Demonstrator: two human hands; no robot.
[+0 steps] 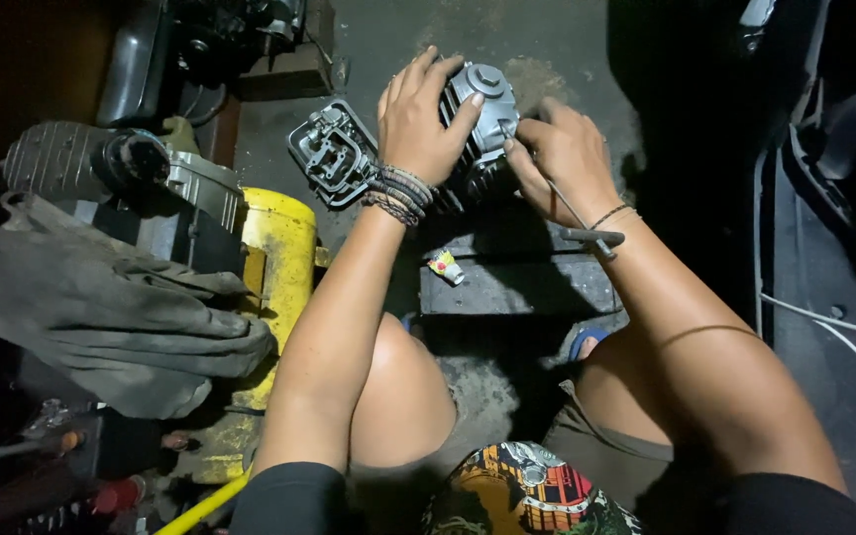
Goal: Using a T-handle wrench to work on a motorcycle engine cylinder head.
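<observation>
Hands meet over a finned grey metal engine cylinder head [482, 124] at twelve o'clock in the head view, standing on the dark concrete floor [547, 50] just beyond a dark rectangular block [517, 282]. The left hand [418, 124], its wrist wrapped in dark braided bracelets [398, 193], lies over the head's near-left side with fingers [448, 74] spread wide and curled across the fins, gripping it. The right hand [567, 159] presses against the head from three o'clock, its fingers closed around a thin metal T-handle tool [582, 223] whose shaft runs under the palm toward the casting and whose crossbar lies by the wrist.

At ten o'clock from the head, touching the left wrist's far side, lies a grey square metal cover with ribbed recesses [332, 154]. A small crumpled wrapper in red, yellow and white [445, 266] rests on the block's left end. A yellow metal canister [274, 267] stands at nine o'clock, with a grey crumpled cloth [111, 317] draped beside it and a dark finned engine part [101, 163] above. White cables [844, 332] trail along the floor at three o'clock.
</observation>
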